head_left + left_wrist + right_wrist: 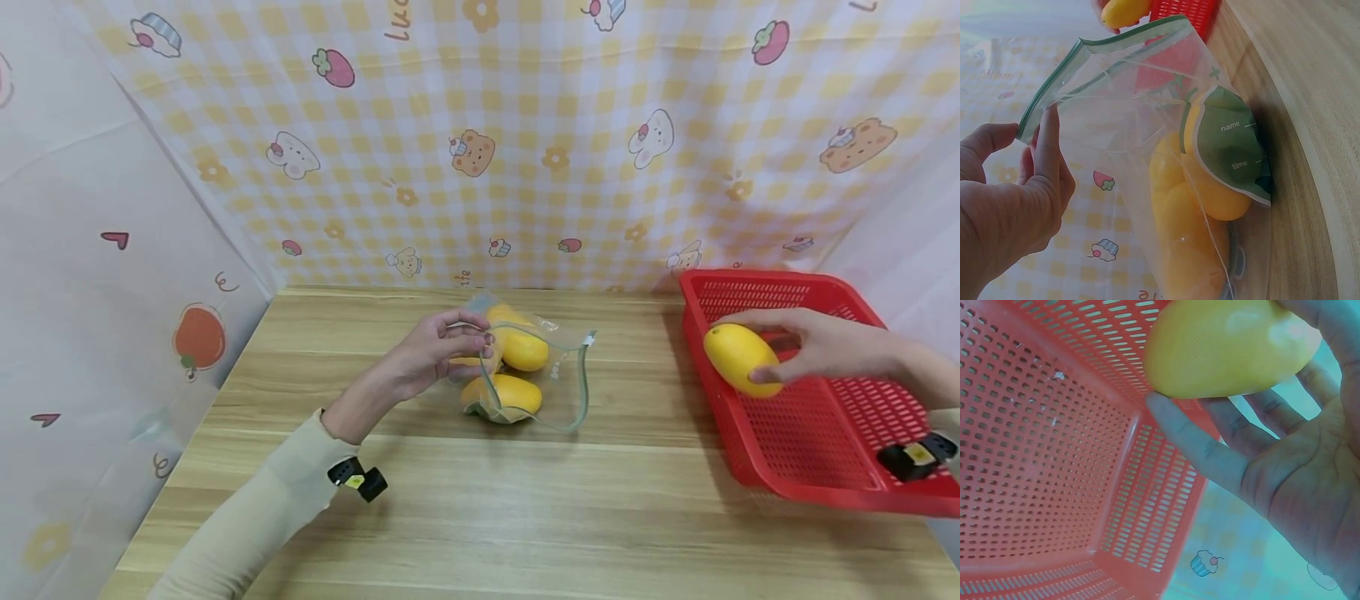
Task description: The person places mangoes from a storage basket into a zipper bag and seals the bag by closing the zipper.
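My left hand (438, 354) pinches the green-edged rim of a clear zip bag (1104, 125) between thumb and fingers, and the bag's mouth gapes toward the right. Several yellow mangoes (512, 392) lie inside it, partly hidden behind a green label (1229, 147) in the left wrist view. Over the left rim of the red basket, my right hand (817, 346) grips another yellow mango (738, 358) with thumb and fingers around it. In the right wrist view this mango (1229, 350) is raised above the basket.
The red plastic basket (817, 450) with slotted walls stands at the table's right side. A wooden tabletop (525, 517) lies under the bag and basket. Behind it hangs a yellow checked cloth (555, 200), and a white cloth (97, 275) hangs at the left.
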`<state>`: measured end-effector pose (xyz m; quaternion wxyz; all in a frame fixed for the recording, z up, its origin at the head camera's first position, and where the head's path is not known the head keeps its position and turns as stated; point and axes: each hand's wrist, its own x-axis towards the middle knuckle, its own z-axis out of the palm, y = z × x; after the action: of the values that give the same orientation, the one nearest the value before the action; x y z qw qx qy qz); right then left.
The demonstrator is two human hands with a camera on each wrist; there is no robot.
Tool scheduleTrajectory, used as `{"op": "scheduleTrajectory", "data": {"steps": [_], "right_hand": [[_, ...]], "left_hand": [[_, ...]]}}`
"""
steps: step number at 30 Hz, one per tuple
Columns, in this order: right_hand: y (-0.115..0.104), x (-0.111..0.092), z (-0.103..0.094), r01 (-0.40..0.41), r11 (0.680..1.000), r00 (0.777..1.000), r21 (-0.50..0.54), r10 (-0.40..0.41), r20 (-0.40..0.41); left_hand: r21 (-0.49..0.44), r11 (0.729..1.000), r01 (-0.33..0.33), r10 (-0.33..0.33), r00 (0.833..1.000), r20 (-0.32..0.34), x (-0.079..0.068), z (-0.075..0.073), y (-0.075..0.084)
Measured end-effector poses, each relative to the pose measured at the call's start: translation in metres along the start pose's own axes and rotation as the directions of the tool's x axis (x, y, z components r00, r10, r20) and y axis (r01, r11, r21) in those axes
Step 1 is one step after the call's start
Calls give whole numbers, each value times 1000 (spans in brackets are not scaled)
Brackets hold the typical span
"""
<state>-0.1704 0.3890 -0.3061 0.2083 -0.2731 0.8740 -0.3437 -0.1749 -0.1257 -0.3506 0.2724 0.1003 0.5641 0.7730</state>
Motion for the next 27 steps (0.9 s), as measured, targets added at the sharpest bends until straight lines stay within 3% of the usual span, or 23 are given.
{"op": "scheduleTrajectory", "data": {"steps": [27], "right_hand": [[-24, 17, 9, 46, 995, 999, -88, -48, -25]], "left_hand": [[17, 1000, 4, -4, 1000, -1, 1, 4, 1]]}}
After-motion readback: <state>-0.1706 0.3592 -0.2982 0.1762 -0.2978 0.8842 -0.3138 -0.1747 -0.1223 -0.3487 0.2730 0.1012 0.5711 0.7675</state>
